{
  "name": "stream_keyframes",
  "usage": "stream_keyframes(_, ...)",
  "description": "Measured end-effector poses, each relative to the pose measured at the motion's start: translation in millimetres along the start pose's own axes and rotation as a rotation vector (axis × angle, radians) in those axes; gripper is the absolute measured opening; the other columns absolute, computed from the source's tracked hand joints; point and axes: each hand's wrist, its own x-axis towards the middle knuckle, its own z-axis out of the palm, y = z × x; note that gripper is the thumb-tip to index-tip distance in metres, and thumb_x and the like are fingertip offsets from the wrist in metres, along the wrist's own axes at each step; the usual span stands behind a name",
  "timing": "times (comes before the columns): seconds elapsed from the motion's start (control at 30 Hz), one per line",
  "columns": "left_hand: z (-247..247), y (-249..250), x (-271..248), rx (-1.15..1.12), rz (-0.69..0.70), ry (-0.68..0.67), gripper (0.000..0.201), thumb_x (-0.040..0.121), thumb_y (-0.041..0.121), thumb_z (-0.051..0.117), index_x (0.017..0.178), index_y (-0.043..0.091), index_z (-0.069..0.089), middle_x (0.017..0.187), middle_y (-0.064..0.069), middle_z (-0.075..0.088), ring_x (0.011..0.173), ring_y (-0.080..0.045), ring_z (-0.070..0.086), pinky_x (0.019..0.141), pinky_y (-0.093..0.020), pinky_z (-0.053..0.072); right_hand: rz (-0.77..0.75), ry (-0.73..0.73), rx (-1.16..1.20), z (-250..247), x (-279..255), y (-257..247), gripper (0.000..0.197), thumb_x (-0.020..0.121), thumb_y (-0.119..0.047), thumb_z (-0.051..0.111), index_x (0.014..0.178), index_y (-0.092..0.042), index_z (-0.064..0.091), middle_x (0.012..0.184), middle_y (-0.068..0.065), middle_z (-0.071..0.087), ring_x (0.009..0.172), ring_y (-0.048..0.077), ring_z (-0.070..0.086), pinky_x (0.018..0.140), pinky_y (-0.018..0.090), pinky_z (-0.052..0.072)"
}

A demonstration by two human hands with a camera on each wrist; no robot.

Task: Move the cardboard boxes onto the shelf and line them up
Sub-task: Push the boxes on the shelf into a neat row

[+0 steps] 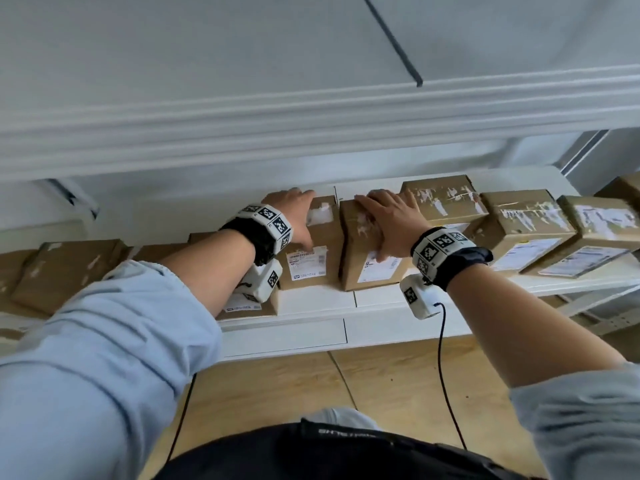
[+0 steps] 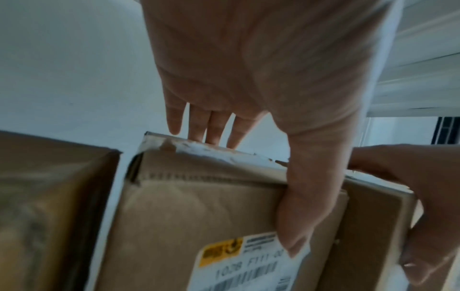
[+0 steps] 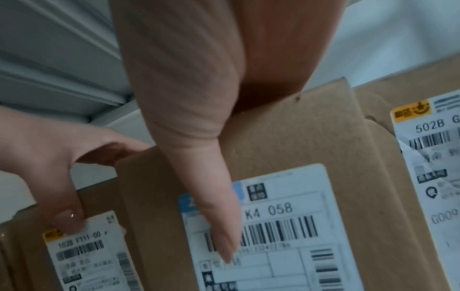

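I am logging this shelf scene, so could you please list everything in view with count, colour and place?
cardboard boxes: at least seven in view, brown with white labels, in a row on the shelf
shelf: one, white, in front of the person, a second white board above it
floor: tan, below the shelf
wrist cameras: two, white, with black cables
sleeves: two, light blue
left hand: grips the left middle box over its top
right hand: grips the box beside it likewise

left hand (image 1: 294, 216) on box (image 1: 313, 252) | right hand (image 1: 391, 220) on neighbouring box (image 1: 367, 258) (touching)
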Motion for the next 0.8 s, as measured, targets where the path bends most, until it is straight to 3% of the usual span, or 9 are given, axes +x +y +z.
stream_keyframes(0.1,-1,12,-9,-0.014,-0.027,-0.027,0.107,0.056,0.05,0.092,0.142,0.011,0.041,0.138,-0.008,0.049,0.124,-0.027,0.052,0.1,-0.042,0.047,-0.005,0.018,0.001,-1,-2,13,0.131,0.045,-0.04,0.094,0.154,-0.028,0.023,0.15,0.001,0.034,0.14,0.025,0.031,0.117,0.058,0.017)
stream_keyframes(0.23,6,20,-23,0.084,-0.003,-0.022,0.108,0.054,0.062,0.088,0.14,0.014,0.043,0.134,-0.004,0.055,0.119,-0.025,0.056,0.103,-0.044,0.045,-0.011,0.05,0.036,2,-7,18,0.129,0.044,-0.037,0.095,0.153,-0.027,0.027,0.148,0.002,0.037,0.14,0.026,0.032,0.117,0.06,0.016)
stream_keyframes(0.43,18,10,-42,0.119,0.008,0.025,0.117,0.057,0.063,0.086,0.15,0.018,0.032,0.141,-0.002,0.051,0.125,-0.024,0.052,0.109,-0.043,0.037,-0.049,0.067,0.034,5,-20,-1,0.129,0.044,-0.039,0.095,0.153,-0.027,0.029,0.147,0.002,0.038,0.139,0.027,0.034,0.115,0.061,0.019)
stream_keyframes(0.8,22,4,-52,0.099,0.066,0.051,0.113,0.054,0.065,0.086,0.147,0.021,0.038,0.134,-0.001,0.056,0.114,-0.023,0.058,0.101,-0.042,0.046,0.007,0.036,0.043,8,-31,-19,0.128,0.045,-0.036,0.095,0.154,-0.028,0.028,0.148,0.0,0.036,0.14,0.025,0.031,0.116,0.065,0.014)
